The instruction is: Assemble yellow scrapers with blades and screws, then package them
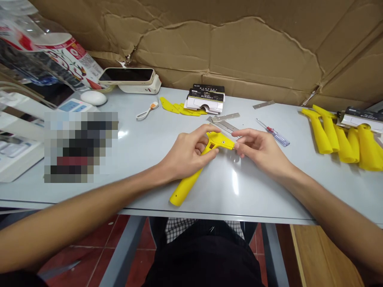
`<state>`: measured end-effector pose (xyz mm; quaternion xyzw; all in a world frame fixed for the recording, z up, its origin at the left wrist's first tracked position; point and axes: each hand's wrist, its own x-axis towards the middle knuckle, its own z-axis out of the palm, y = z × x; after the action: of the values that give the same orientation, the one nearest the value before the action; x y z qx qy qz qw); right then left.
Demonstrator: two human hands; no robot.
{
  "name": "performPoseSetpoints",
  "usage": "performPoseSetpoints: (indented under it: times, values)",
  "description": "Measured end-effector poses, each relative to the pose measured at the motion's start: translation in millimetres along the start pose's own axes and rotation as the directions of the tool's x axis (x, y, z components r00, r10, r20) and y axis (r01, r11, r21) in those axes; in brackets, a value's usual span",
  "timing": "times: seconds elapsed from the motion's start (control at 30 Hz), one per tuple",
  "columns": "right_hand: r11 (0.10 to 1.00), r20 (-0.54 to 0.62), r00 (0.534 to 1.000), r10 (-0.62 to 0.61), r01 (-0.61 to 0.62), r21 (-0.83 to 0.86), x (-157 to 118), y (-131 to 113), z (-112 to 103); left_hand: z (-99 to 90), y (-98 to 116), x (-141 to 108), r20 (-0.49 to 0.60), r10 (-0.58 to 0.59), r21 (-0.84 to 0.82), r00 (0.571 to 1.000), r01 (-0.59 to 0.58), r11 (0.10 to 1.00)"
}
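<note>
A yellow scraper handle (187, 186) slants over the front of the table, its round end toward the edge and its flat head, with a screw in it, pointing right. My left hand (191, 151) is closed round its neck. The fingertips of my right hand (257, 147) pinch the tip of the head; whether they also hold a small part is hidden. Just behind the hands lie metal blades (226, 118), partly overlapping. A screwdriver (273, 132) with a clear handle rests behind my right hand.
Yellow handles (321, 131) lie at the right by a box. Black-and-white boxes (206, 99) and flat yellow pieces (170, 105) are at the back middle. A phone (127, 75), a white mouse (93, 98) and a looped strap (147, 111) stand back left. Cardboard (233, 52) borders the table (143, 191).
</note>
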<state>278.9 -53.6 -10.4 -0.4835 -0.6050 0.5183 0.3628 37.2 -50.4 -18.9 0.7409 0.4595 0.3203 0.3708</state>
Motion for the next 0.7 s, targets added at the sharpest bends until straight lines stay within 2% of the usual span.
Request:
performPoseSetpoints:
  times: [0.2, 0.37, 0.5, 0.7]
  values:
    - [1.000, -0.022, 1.000, -0.022, 0.022, -0.008, -1.4, 1.1, 4.0, -3.3, 1.7, -2.0, 0.035, 0.065, 0.195, 0.997, -0.071, 0.978]
    - [0.999, -0.039, 0.998, -0.045, 0.045, -0.003, -2.3, -1.2, 5.2, -6.5, 3.8, -3.7, 0.085, 0.065, 0.209, 0.994, -0.082, 0.975]
    - [0.998, -0.062, 0.996, -0.065, 0.065, -0.001, -3.4, -1.4, 7.7, -7.4, 5.2, -5.2, 0.071, 0.071, 0.250, 0.995, -0.087, 0.964]
    - [0.994, -0.132, 0.985, -0.109, 0.112, 0.015, -5.5, 0.7, 12.3, -7.6, 6.5, -8.8, 0.066, 0.207, 0.284, 0.976, -0.217, 0.934]
